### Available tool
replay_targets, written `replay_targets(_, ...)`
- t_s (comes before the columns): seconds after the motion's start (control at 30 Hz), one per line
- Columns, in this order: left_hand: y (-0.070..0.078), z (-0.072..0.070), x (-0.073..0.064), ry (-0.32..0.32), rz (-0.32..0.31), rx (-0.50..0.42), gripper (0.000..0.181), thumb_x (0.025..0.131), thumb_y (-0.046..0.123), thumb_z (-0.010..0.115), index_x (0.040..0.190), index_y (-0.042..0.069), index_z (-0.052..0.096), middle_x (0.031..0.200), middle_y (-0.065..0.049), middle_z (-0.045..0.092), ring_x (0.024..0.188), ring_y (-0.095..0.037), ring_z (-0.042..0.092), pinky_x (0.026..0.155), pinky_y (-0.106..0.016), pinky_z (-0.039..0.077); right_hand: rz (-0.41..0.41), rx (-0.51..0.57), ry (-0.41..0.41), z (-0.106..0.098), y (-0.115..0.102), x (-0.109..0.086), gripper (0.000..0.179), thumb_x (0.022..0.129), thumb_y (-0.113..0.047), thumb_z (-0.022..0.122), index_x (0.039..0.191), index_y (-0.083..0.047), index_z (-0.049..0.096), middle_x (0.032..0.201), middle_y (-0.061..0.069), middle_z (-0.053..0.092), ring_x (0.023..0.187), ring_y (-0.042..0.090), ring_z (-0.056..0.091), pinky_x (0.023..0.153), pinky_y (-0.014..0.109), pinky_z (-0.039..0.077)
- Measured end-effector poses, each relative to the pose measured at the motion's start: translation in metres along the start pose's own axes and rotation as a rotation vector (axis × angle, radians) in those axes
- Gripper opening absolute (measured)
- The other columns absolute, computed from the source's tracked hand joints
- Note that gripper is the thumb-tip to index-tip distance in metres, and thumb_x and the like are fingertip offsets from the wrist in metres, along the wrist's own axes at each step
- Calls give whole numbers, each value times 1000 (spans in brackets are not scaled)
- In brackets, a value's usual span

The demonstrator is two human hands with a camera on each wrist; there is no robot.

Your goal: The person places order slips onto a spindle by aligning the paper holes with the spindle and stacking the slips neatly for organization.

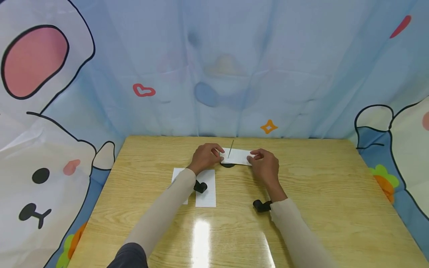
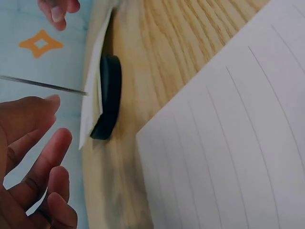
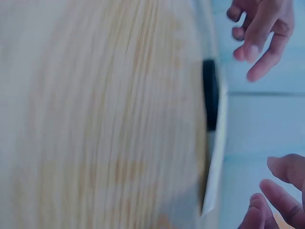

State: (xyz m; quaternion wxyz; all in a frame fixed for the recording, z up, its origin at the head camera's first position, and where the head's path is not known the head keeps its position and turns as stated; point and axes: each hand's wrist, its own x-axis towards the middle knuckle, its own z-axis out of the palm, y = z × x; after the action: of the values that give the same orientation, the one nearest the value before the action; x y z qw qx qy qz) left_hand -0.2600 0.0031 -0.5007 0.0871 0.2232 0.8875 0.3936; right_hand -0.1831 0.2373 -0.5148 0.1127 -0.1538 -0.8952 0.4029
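White paper slips (image 1: 240, 158) lie pierced on a bill spike, whose thin metal rod (image 1: 231, 149) rises through them. The spike's round black base (image 2: 112, 93) stands on the table under the paper. My left hand (image 1: 207, 156) is at the paper's left end; the left wrist view shows its fingers loosely bent and apart from the slips, close beside the rod. My right hand (image 1: 266, 165) is at the right end, thumb and fingers parted. In the right wrist view, a gap separates these fingers (image 3: 286, 200) from the paper's edge (image 3: 214, 176).
Two white sheets (image 1: 208, 191) lie on the wooden table (image 1: 140, 208), nearer than the spike and partly under my left forearm. Ruled lines show on one sheet (image 2: 224, 129) in the left wrist view. A blue printed curtain (image 1: 161, 115) hangs behind the table's far edge.
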Motion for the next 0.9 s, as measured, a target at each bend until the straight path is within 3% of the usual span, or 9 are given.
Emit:
replay_targets(0.17, 0, -12, -13, 6, 48, -82, 18, 95, 19, 81, 113, 14, 80, 100, -6, 78, 84, -21, 67, 75, -33, 52, -79, 112, 108, -4, -13, -25, 23, 100, -25, 76, 118, -11, 79, 98, 13, 76, 77, 29, 69, 69, 40, 52)
replay_targets(0.3, -3, -19, -23, -5, 46, -117, 19, 95, 19, 81, 114, 13, 79, 101, -5, 77, 87, -22, 63, 77, -35, 51, -81, 193, 126, -4, -24, -48, 22, 100, -25, 76, 118, -13, 78, 98, 9, 75, 78, 23, 63, 65, 33, 50)
replay_targets(0.63, -10, -31, -47, -68, 35, -153, 27, 95, 20, 82, 119, 9, 76, 108, -7, 77, 101, -27, 67, 87, -41, 55, -30, 279, 59, 9, -41, -91, 23, 95, -21, 81, 117, -16, 78, 100, 6, 76, 80, 19, 63, 68, 28, 49)
replay_targets(0.9, -17, -32, -54, -89, 58, -126, 31, 94, 20, 83, 121, 7, 75, 114, -12, 76, 112, -34, 68, 103, -51, 53, -23, 318, -28, 28, -47, -112, 24, 93, -21, 84, 116, -17, 78, 101, 1, 76, 83, 20, 64, 70, 29, 52)
